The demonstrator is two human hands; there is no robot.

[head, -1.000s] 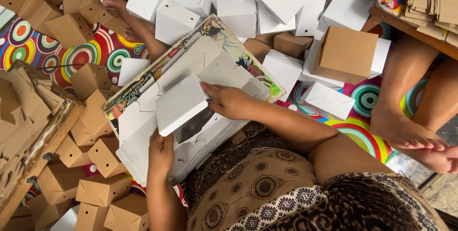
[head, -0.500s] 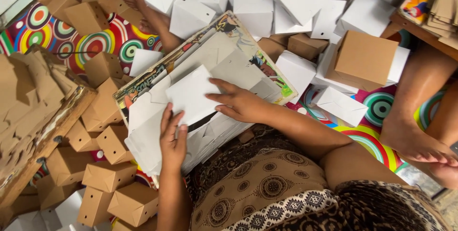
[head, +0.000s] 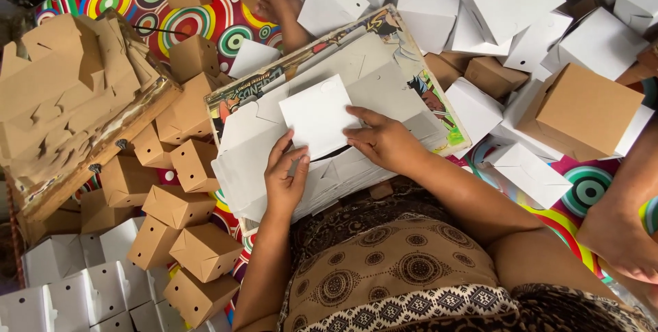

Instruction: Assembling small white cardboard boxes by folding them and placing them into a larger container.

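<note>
I hold a white folded card box piece over a stack of flat white box blanks that lies on a printed board across my lap. My left hand grips the piece's lower left edge, fingers spread. My right hand presses on its right edge, fingers flat.
Folded brown boxes pile at my left, with flat brown blanks in a wooden tray. White folded boxes crowd the top and right, plus a large brown box. Another person's foot rests at the right, on a colourful circle-patterned mat.
The white piece has been turned and laid flatter on the stack. My left hand slid up onto its lower edge; my right hand shifted onto its right side. The view tilted.
</note>
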